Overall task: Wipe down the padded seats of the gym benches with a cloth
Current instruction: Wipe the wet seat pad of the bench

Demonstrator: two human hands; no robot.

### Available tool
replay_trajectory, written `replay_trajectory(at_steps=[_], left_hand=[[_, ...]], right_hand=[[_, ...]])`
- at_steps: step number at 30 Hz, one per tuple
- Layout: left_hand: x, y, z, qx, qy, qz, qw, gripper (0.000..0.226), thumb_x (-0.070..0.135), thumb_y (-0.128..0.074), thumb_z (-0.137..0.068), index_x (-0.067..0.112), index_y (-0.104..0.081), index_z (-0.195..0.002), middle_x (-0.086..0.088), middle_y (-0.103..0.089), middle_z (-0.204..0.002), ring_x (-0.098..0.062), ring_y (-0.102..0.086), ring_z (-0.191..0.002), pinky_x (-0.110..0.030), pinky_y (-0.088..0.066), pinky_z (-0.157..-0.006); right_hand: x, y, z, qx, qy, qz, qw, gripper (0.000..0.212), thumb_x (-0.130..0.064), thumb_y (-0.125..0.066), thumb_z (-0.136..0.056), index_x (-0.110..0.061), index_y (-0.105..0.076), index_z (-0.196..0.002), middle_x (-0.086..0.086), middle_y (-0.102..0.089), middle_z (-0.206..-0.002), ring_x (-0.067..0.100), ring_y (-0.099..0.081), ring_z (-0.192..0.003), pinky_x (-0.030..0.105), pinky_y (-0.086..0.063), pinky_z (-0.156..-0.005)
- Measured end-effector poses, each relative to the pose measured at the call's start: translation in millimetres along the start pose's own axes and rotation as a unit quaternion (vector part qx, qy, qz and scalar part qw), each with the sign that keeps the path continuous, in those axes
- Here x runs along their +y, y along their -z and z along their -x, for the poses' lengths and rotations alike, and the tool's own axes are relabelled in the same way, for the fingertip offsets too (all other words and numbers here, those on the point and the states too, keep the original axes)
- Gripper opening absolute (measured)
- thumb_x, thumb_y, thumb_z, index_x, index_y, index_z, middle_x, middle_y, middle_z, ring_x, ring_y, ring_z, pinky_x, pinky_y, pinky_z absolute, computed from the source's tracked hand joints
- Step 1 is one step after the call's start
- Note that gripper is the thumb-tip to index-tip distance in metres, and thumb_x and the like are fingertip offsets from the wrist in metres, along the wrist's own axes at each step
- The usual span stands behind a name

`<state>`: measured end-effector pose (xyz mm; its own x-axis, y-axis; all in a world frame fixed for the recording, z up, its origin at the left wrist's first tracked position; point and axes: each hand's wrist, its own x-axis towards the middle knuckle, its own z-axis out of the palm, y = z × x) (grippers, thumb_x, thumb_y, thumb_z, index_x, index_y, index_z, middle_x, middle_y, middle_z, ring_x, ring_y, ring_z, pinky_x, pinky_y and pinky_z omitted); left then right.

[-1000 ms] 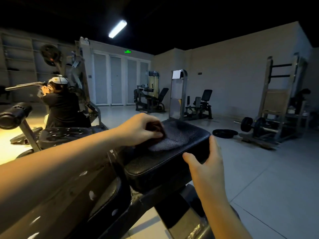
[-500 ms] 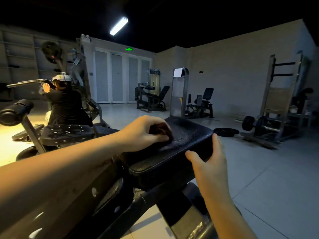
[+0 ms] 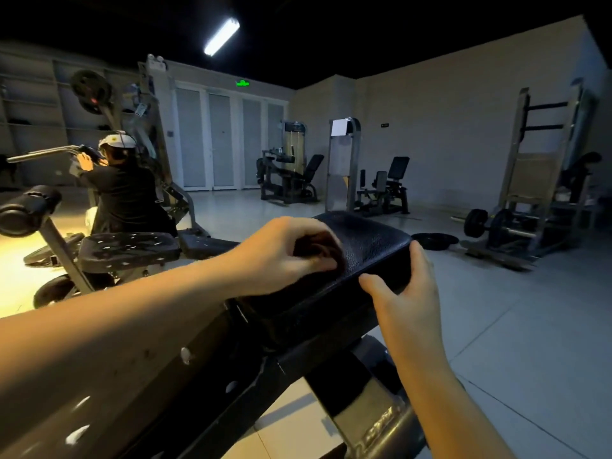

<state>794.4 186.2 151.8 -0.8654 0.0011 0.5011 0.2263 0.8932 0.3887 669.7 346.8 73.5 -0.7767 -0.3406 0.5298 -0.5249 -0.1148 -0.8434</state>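
Dark cloth lay bunched in the curled left hand on the black seat pad, the right hand bracing its right edge with straight fingers together; wiping seemed half done.

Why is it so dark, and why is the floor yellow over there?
Head view: just one tube light shows overhead, so the dark cloth in the left hand barely stands out from the black seat; head view, far left: a warm glow, source unseen, tints the floor.

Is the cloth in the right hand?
No, the left hand grips the cloth on the seat, while the right hand only braces the seat's end.
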Motion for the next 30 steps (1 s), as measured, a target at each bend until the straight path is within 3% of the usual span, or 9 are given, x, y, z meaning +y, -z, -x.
replay_trajectory(at_steps=[2, 6, 9, 13, 16, 19, 23, 27, 30], left_hand=[[-36, 17, 1, 0.048, 0.071, -0.043, 0.995, 0.012, 0.017, -0.074, -0.093, 0.018, -0.076, -0.105, 0.009, -0.075, -0.102, -0.007, -0.07, -0.101, -0.027, -0.054, -0.093], [-79, 24, -35, 0.112, 0.192, -0.182, 0.958, 0.01, 0.024, -0.073, -0.091, 0.019, -0.074, -0.1, -0.002, -0.074, -0.102, -0.027, -0.067, -0.102, -0.035, -0.049, -0.083], [-50, -3, -64, 0.115, 0.137, -0.141, 0.974, 0.012, 0.024, -0.074, -0.091, 0.017, -0.073, -0.1, -0.001, -0.073, -0.102, -0.024, -0.067, -0.101, -0.037, -0.052, -0.088], [10, -19, -45, 0.012, 0.009, -0.021, 1.0, 0.013, 0.02, -0.073, -0.093, 0.017, -0.074, -0.106, 0.008, -0.074, -0.101, -0.006, -0.068, -0.098, -0.029, -0.055, -0.09], [-6, 2, -18, -0.004, 0.037, 0.005, 0.999, 0.013, 0.017, -0.072, -0.094, 0.016, -0.075, -0.106, 0.008, -0.075, -0.1, -0.004, -0.07, -0.095, -0.024, -0.054, -0.088], [-55, 32, -11, 0.041, 0.119, -0.06, 0.99, 0.004, 0.021, -0.075, -0.092, 0.021, -0.074, -0.096, 0.013, -0.074, -0.089, -0.002, -0.069, -0.087, -0.028, -0.051, -0.078], [-84, 33, -32, 0.106, 0.198, -0.182, 0.957, 0.004, 0.03, -0.073, -0.091, 0.027, -0.072, -0.094, 0.004, -0.073, -0.094, -0.023, -0.067, -0.096, -0.033, -0.046, -0.077], [-48, -1, -52, 0.096, 0.118, -0.107, 0.983, 0.014, 0.031, -0.075, -0.089, 0.019, -0.073, -0.095, 0.003, -0.074, -0.093, -0.021, -0.068, -0.091, -0.04, -0.055, -0.082], [-9, -8, -41, 0.005, 0.047, 0.007, 0.999, 0.011, 0.024, -0.074, -0.093, 0.016, -0.074, -0.1, 0.002, -0.074, -0.094, -0.014, -0.07, -0.091, -0.035, -0.056, -0.085]], right_hand=[[-1, 0, 1, -0.001, 0.0, 0.004, 1.0, 0.089, -0.02, -0.076, -0.083, -0.023, -0.028, -0.159, -0.007, -0.04, -0.154, 0.012, -0.038, -0.143, 0.045, -0.038, -0.118], [-5, 1, 4, -0.004, 0.001, 0.011, 1.0, 0.092, -0.017, -0.074, -0.087, -0.023, -0.021, -0.162, -0.008, -0.03, -0.162, 0.009, -0.027, -0.15, 0.044, -0.029, -0.124], [-7, 1, 5, -0.007, -0.005, 0.009, 1.0, 0.092, -0.019, -0.075, -0.087, -0.025, -0.021, -0.162, -0.009, -0.031, -0.161, 0.011, -0.03, -0.148, 0.046, -0.032, -0.122], [-4, 1, 3, -0.002, -0.01, 0.002, 1.0, 0.086, -0.019, -0.075, -0.085, -0.025, -0.029, -0.158, -0.009, -0.043, -0.149, 0.013, -0.046, -0.136, 0.045, -0.047, -0.11], [-2, 1, 2, -0.001, -0.001, 0.002, 1.0, 0.082, -0.022, -0.074, -0.083, -0.024, -0.034, -0.155, -0.009, -0.045, -0.147, 0.011, -0.047, -0.134, 0.042, -0.047, -0.11], [-5, 1, 4, -0.006, 0.007, 0.006, 1.0, 0.087, -0.015, -0.073, -0.087, -0.023, -0.026, -0.16, -0.012, -0.036, -0.156, 0.001, -0.033, -0.139, 0.03, -0.032, -0.116], [-6, 0, 6, -0.007, 0.0, 0.02, 1.0, 0.09, -0.015, -0.071, -0.089, -0.022, -0.019, -0.162, -0.01, -0.028, -0.162, 0.003, -0.025, -0.146, 0.035, -0.027, -0.123], [-8, -1, 8, -0.004, -0.008, 0.015, 1.0, 0.092, -0.019, -0.073, -0.089, -0.026, -0.018, -0.162, -0.009, -0.029, -0.161, 0.012, -0.03, -0.149, 0.048, -0.035, -0.12], [-6, -1, 7, -0.003, -0.008, 0.013, 1.0, 0.091, -0.019, -0.073, -0.089, -0.025, -0.019, -0.162, -0.009, -0.029, -0.162, 0.011, -0.029, -0.149, 0.047, -0.035, -0.12]])
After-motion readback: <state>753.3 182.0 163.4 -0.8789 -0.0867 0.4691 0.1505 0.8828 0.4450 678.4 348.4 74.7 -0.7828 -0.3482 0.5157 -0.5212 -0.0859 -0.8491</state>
